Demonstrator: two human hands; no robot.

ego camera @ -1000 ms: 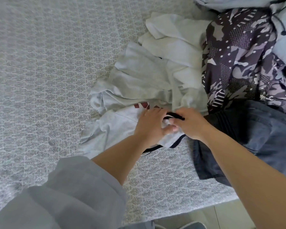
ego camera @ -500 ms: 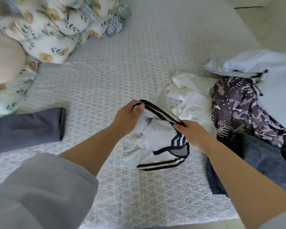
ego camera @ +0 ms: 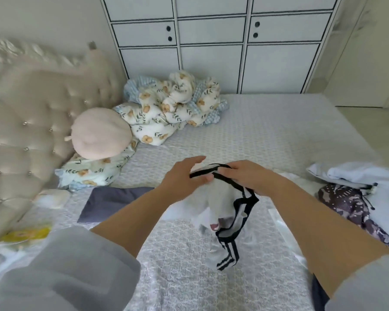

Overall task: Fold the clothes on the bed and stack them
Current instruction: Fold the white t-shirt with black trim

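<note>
The right hand (ego camera: 245, 176) pinches the black-trimmed collar of the white shirt (ego camera: 220, 207); the left hand (ego camera: 184, 178) holds the same trim under its thumb, fingers fairly straight. Half a second ago the shirt still sagged onto the bed (ego camera: 267, 135); now it has come up and hangs clear between the hands, bunched. It appears ready to be shaken out and laid flat. A folded grey piece (ego camera: 108, 203) lies to the left, the unfolded pile (ego camera: 355, 194) to the right.

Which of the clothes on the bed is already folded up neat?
The dark grey-blue one, lying flat as a tidy rectangle left of the hands. The others are crumpled in the right-hand pile or hanging from the hands.
</note>
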